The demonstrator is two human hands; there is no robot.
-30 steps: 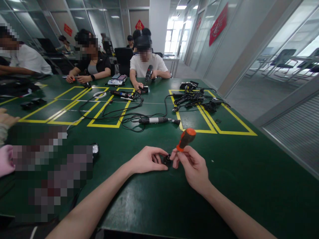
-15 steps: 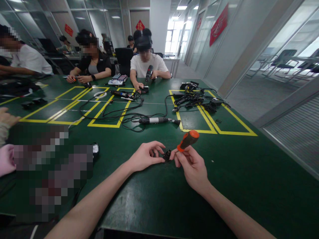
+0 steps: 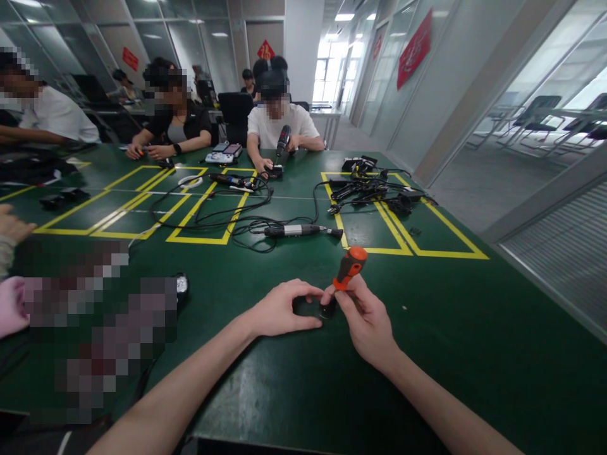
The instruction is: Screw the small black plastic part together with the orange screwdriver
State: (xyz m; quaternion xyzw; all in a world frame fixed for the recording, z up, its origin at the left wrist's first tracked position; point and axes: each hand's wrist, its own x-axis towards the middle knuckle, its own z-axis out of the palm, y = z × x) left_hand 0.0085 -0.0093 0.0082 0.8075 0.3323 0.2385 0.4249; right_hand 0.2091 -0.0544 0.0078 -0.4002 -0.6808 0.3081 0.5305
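Orange-and-black screwdriver (image 3: 349, 270) is in the R hand (image 3: 370, 319), just above the worktop (image 3: 441, 354), approx. centre of view. Its long axis is steep but tilted: the orange butt end points up & a bit to the R, the collar end down & to the L, toward a small black part (image 3: 327, 311) standing on the green surface. Shaft & tip are hidden by the fingers, so can't tell if the tip touches the part. R grip: thumb & fingers clamped on the screwdriver at/below the orange collar.

L hand (image 3: 282, 308) is low beside the part, thumb & fingers apart in a C-shape w/ the opening facing R, toward it; can't tell whether they touch it.

Beyond the hands, a silver-and-black corded tool (image 3: 294, 230) lies flat, long axis approx. L–R. Farther back to the R, a heap of black cables (image 3: 365, 186) sits on yellow tape lines (image 3: 379, 251). Opp. side: a co-worker in a white shirt (image 3: 303, 120) holds a power drill (image 3: 283, 139), bit end down.
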